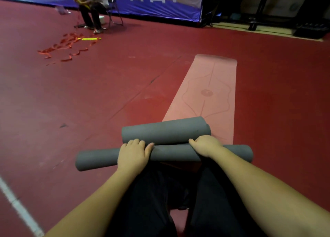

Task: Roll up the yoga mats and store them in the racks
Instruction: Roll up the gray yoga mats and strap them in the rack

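Observation:
Two grey rolled mats lie across the floor in front of my knees. The near, longer rolled mat (pixel 100 159) is under both hands. My left hand (pixel 134 153) lies over its middle-left with fingers curled over the top. My right hand (pixel 205 145) grips it further right, fingers hooked into the gap between the rolls. The far, shorter rolled mat (pixel 164 129) rests against the near one, on the near end of a pink mat (pixel 210 86) that lies flat and stretches away from me. No rack is in view.
Red sports floor all around, with a white line (pixel 16 202) at the near left. Red ribbons (pixel 64 45) are scattered at the far left near a seated person (pixel 91 9) on a chair. A blue banner (pixel 157 2) and dark equipment (pixel 310 32) line the back.

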Tool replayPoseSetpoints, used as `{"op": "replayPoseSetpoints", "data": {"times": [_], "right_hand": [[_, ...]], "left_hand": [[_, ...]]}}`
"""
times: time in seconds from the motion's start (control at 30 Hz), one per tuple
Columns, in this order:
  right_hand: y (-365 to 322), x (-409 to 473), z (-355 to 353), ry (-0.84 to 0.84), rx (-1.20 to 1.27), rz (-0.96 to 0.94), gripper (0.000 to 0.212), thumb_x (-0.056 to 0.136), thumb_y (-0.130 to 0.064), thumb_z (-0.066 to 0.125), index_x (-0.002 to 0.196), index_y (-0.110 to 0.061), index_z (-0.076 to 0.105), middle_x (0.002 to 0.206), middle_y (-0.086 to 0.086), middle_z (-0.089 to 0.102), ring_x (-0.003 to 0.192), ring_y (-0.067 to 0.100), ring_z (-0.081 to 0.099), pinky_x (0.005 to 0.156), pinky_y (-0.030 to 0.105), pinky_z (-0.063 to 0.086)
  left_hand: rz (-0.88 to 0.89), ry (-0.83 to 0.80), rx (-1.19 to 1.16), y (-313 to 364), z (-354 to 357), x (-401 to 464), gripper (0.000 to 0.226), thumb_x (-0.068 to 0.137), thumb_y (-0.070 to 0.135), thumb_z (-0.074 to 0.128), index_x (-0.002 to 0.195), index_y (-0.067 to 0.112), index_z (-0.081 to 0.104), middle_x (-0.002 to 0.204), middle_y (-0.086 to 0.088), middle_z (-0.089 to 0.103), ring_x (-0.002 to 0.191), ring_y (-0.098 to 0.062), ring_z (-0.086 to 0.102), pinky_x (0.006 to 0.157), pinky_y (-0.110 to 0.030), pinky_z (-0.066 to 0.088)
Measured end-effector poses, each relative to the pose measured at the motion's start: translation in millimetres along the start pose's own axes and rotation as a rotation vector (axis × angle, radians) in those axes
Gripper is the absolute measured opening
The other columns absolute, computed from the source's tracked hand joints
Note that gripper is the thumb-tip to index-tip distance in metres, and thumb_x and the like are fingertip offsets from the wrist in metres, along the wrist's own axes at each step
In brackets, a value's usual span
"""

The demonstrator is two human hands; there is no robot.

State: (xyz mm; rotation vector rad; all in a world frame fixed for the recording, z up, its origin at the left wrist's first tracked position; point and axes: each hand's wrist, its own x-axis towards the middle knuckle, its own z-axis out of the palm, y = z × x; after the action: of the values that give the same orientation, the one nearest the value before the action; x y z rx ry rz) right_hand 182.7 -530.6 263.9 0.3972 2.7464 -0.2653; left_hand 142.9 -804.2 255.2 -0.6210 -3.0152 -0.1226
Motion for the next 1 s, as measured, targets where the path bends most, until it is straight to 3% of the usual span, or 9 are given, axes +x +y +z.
{"op": "replayPoseSetpoints", "data": {"times": [0.13,0.27,0.47,0.6,0.67,0.77,0.87,1.0], "right_hand": [[-1.3,-3.5,-14.5,-0.059,0.017,0.020,0.063,0.100,-0.049,0.021,0.116,-0.010,0.067,0.126,0.015,0.063,0.110,0.031,0.058,0.084,0.035,0.041],[3.2,-15.5,-36.6,-0.218,0.068,0.023,0.060,0.103,-0.044,0.023,0.137,-0.007,0.054,0.147,0.015,0.047,0.131,0.029,0.046,0.104,0.035,0.034],[10.1,-22.0,-32.1,-0.341,0.074,0.010,0.055,0.098,-0.047,0.037,0.138,-0.014,0.055,0.151,0.009,0.045,0.135,0.024,0.045,0.108,0.033,0.033],[8.7,-19.2,-9.2,-0.225,0.032,-0.059,0.050,0.099,-0.045,0.035,0.129,-0.016,0.061,0.142,0.012,0.053,0.125,0.029,0.051,0.101,0.034,0.040],[9.0,-21.7,-5.4,-0.047,0.034,-0.133,0.042,0.101,-0.044,0.035,0.101,-0.018,0.068,0.118,0.011,0.065,0.108,0.029,0.059,0.084,0.034,0.045],[7.0,-33.1,-4.1,0.199,0.024,-0.139,0.052,0.102,-0.050,0.032,0.065,-0.017,0.051,0.080,0.002,0.064,0.080,0.025,0.058,0.065,0.035,0.039],[6.0,-44.6,-2.9,0.299,-0.014,-0.123,0.059,0.101,-0.056,0.029,0.063,-0.017,0.051,0.080,0.004,0.066,0.083,0.027,0.061,0.064,0.036,0.036],[7.8,-59.4,11.5,0.317,-0.025,-0.114,0.059,0.096,-0.067,0.029,0.078,-0.019,0.060,0.095,0.006,0.066,0.095,0.027,0.061,0.074,0.036,0.041]], "left_hand": [[0.021,-0.022,0.029,6.9,-19.5,17.4,0.059,0.103,0.048,0.024,0.083,0.015,0.069,0.090,-0.006,0.071,0.089,-0.032,0.065,0.072,-0.038,0.043],[-0.011,-0.075,0.015,12.5,-35.0,22.0,0.057,0.104,0.048,0.025,0.091,0.016,0.070,0.103,-0.008,0.072,0.097,-0.033,0.065,0.079,-0.036,0.046],[-0.077,-0.335,-0.041,13.3,-35.6,15.5,0.058,0.103,0.046,0.026,0.114,0.006,0.067,0.125,-0.019,0.063,0.114,-0.036,0.060,0.094,-0.039,0.044],[-0.115,-0.440,-0.107,5.6,-26.0,15.0,0.050,0.101,0.041,0.029,0.112,0.010,0.066,0.124,-0.019,0.062,0.109,-0.035,0.059,0.089,-0.037,0.044],[-0.126,-0.463,-0.115,2.3,-25.0,17.5,0.050,0.099,0.042,0.029,0.114,0.011,0.066,0.126,-0.018,0.061,0.110,-0.035,0.059,0.090,-0.037,0.045],[-0.127,-0.545,-0.116,1.6,-28.9,22.4,0.049,0.100,0.041,0.031,0.116,0.009,0.065,0.131,-0.018,0.060,0.115,-0.033,0.058,0.094,-0.037,0.044],[-0.116,-0.597,-0.128,5.3,-31.4,30.9,0.048,0.102,0.038,0.032,0.122,0.008,0.063,0.138,-0.018,0.056,0.122,-0.033,0.054,0.099,-0.037,0.041],[-0.090,-0.631,-0.115,12.8,-32.2,43.8,0.046,0.103,0.034,0.034,0.128,0.006,0.061,0.142,-0.017,0.053,0.127,-0.031,0.051,0.100,-0.033,0.038]]}}
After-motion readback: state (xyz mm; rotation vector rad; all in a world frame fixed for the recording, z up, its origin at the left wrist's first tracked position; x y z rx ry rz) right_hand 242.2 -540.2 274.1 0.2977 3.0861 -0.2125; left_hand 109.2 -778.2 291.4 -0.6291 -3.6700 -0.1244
